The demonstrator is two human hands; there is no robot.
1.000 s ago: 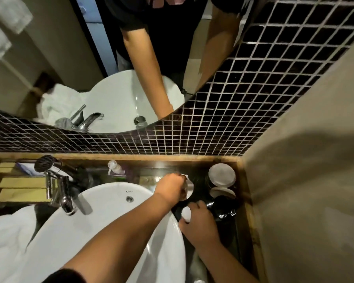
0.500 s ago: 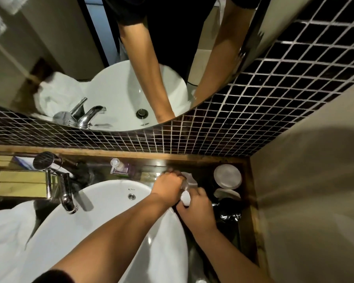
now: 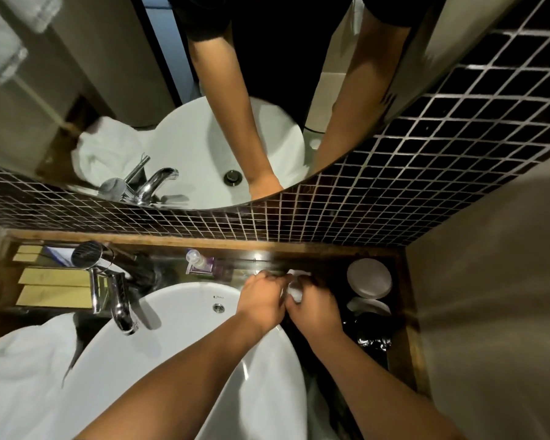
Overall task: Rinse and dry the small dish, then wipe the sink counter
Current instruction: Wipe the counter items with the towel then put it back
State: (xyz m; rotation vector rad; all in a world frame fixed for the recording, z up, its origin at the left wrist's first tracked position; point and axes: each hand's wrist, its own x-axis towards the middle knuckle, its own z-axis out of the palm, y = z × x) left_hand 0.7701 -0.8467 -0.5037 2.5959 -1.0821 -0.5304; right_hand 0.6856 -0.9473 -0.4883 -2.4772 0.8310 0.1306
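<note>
While hands meet beside basin [image 3: 178, 338], left hand [image 3: 261, 300] and right hand [image 3: 315, 308] pinch white cloth [image 3: 296, 292] (dish hidden).

My dark counter [image 3: 340, 274] with its wooden edge carries the white basin [image 3: 172, 360], a pump bottle [image 3: 197, 265] behind it, a white towel [image 3: 16, 376] at left, and two round white lids [image 3: 369, 277] at right.

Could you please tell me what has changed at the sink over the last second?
The right hand, holding something small and white, moved up from the counter edge to meet the left hand behind the basin; both now work it together. The faucet, soap bottle and round lids stayed put.
</note>
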